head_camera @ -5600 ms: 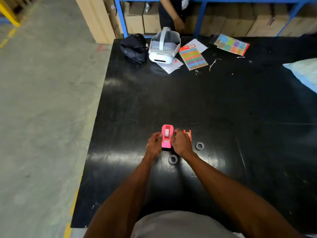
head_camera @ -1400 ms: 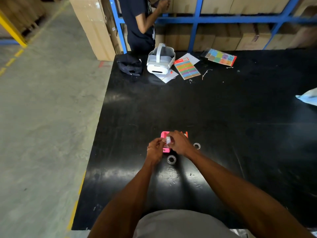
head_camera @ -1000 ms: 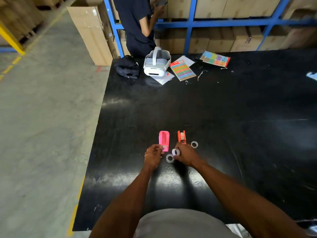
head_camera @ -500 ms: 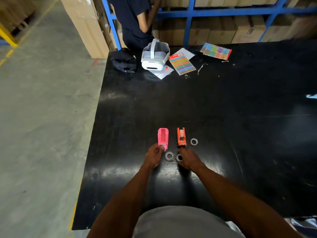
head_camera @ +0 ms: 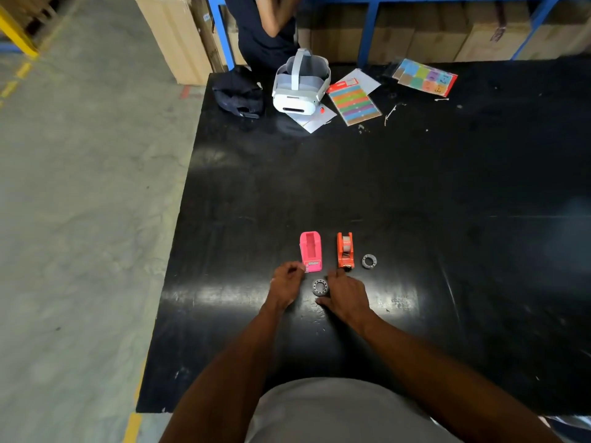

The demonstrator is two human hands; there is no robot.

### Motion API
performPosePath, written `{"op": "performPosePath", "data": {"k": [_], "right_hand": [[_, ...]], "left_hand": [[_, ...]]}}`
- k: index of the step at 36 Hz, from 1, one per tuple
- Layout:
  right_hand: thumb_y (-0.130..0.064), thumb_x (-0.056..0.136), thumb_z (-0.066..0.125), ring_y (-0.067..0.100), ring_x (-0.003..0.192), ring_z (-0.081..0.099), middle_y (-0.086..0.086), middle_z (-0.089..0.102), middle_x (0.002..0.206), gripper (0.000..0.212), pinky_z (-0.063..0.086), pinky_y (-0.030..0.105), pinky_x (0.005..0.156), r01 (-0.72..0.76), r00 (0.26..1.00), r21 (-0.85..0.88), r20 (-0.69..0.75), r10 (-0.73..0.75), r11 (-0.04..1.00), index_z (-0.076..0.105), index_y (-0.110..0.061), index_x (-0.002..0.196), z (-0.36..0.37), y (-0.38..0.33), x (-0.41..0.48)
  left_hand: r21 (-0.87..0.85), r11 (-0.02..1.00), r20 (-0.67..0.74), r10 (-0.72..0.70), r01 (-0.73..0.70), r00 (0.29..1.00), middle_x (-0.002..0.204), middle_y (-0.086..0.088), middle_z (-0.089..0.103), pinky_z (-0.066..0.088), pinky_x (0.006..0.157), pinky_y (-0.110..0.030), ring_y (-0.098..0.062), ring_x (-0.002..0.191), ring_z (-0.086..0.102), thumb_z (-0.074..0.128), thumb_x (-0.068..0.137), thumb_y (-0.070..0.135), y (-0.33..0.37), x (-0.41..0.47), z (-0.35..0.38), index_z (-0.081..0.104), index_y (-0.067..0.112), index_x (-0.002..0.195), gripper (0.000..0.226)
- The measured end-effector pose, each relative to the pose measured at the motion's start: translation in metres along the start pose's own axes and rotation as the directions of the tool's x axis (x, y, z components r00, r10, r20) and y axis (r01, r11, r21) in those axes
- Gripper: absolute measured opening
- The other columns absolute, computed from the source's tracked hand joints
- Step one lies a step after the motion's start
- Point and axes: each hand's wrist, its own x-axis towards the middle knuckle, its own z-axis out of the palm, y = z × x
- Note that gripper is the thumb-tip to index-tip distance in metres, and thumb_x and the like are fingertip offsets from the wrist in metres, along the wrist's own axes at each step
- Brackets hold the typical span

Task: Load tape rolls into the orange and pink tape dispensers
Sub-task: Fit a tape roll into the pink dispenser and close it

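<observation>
Pink dispenser [head_camera: 310, 251] empty; orange dispenser [head_camera: 345, 250] apparently loaded.

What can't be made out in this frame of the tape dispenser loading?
- Head view: whatever lies under the right hand is hidden by the palm.
- Left hand is curled, so its contents are unseen.
- Orange dispenser: the tape's seating is too small to judge.
- Far person is cut off by the top edge.

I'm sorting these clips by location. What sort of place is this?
Probably a warehouse or stockroom: stacked cardboard boxes fill a blue steel rack, and the bare concrete floor carries yellow line markings beside the black worktable.
</observation>
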Motion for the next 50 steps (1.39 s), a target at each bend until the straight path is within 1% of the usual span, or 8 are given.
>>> {"op": "performPosePath", "data": {"k": [5,8,12,17,31,36,46,50], "right_hand": [[-0.045,0.085,0.072,0.029,0.112,0.062,0.01,0.05,0.133,0.065,0.053,0.04,0.088,0.05,0.999,0.03,0.018,-0.051,0.998,0.045,-0.016,0.137,0.004,-0.008,0.004],[-0.035,0.092,0.065,0.028,0.112,0.062,0.009,0.055,0.131,0.049,0.052,0.039,0.088,0.079,0.997,0.053,-0.004,-0.079,0.995,0.049,-0.018,0.135,0.001,-0.007,0.004],[-0.039,0.082,0.066,0.026,0.103,0.064,0.0,0.062,0.119,0.04,0.054,0.04,0.086,0.056,0.998,0.386,-0.014,-0.055,0.921,0.055,-0.029,0.119,-0.004,0.0,0.003],[-0.037,0.079,0.07,0.011,0.081,0.068,-0.009,0.07,0.093,0.03,0.058,0.038,0.077,0.101,0.994,0.613,-0.024,-0.109,0.784,0.055,-0.036,0.104,-0.015,0.003,0.002],[-0.029,0.08,0.077,0.007,0.095,0.072,-0.002,0.075,0.111,0.053,0.057,0.031,0.09,0.173,0.983,0.634,-0.06,-0.174,0.754,0.063,-0.021,0.13,-0.027,-0.001,-0.012],[-0.016,0.085,0.075,0.01,0.094,0.068,0.004,0.07,0.118,0.057,0.045,0.0,0.076,0.179,0.983,0.662,-0.099,-0.152,0.728,0.055,-0.013,0.139,-0.032,-0.005,-0.018],[-0.028,0.084,0.074,0.01,0.091,0.069,-0.003,0.069,0.111,0.044,0.057,0.029,0.085,0.227,0.972,0.64,-0.192,-0.133,0.735,0.062,-0.024,0.125,-0.034,-0.008,-0.019],[-0.027,0.084,0.074,0.014,0.091,0.06,0.001,0.059,0.105,0.046,0.048,0.024,0.084,0.264,0.958,0.566,-0.244,-0.147,0.781,0.062,-0.025,0.128,-0.034,-0.011,-0.02]], "left_hand": [[-0.084,0.996,0.0,-0.029,0.028,1.0,0.098,-0.007,0.077,0.06,0.086,-0.037,-0.018,0.089,0.072,0.066,0.094,0.033,-0.012,0.004,-0.007,0.075,0.017,0.099,0.019],[-0.167,0.985,0.015,-0.038,0.04,0.999,0.09,-0.006,0.075,0.06,0.076,-0.025,-0.016,0.082,0.071,0.064,0.098,0.017,-0.001,-0.007,-0.012,0.073,0.007,0.103,0.014],[-0.23,0.97,0.012,-0.084,0.084,0.996,0.081,-0.007,0.07,0.057,0.062,-0.014,-0.015,0.071,0.068,0.061,0.097,-0.001,0.002,-0.012,-0.016,0.069,-0.012,0.11,0.019],[-0.274,0.96,0.007,-0.054,0.054,0.999,0.068,0.002,0.074,0.056,0.059,-0.014,-0.011,0.063,0.07,0.062,0.092,-0.011,0.006,-0.024,-0.018,0.069,-0.007,0.102,0.013],[-0.253,0.966,0.018,0.06,-0.054,0.998,0.089,-0.015,0.075,0.057,0.066,-0.016,-0.014,0.073,0.072,0.067,0.091,-0.005,0.014,-0.05,-0.018,0.073,-0.008,0.105,0.016],[-0.265,0.962,0.017,0.074,-0.067,0.997,0.097,-0.02,0.076,0.06,0.072,-0.021,-0.018,0.079,0.072,0.067,0.092,-0.001,0.017,-0.052,-0.02,0.074,-0.005,0.106,0.016],[-0.365,0.931,0.023,0.025,-0.015,0.999,0.104,-0.028,0.074,0.062,0.072,-0.021,-0.023,0.081,0.074,0.066,0.093,0.003,0.023,-0.056,-0.019,0.07,-0.008,0.109,0.02],[-0.459,0.887,0.088,-0.017,0.056,0.996,0.105,-0.024,0.075,0.062,0.076,-0.024,-0.018,0.081,0.075,0.058,0.102,0.019,0.031,-0.059,-0.015,0.072,-0.004,0.111,0.028]]}}
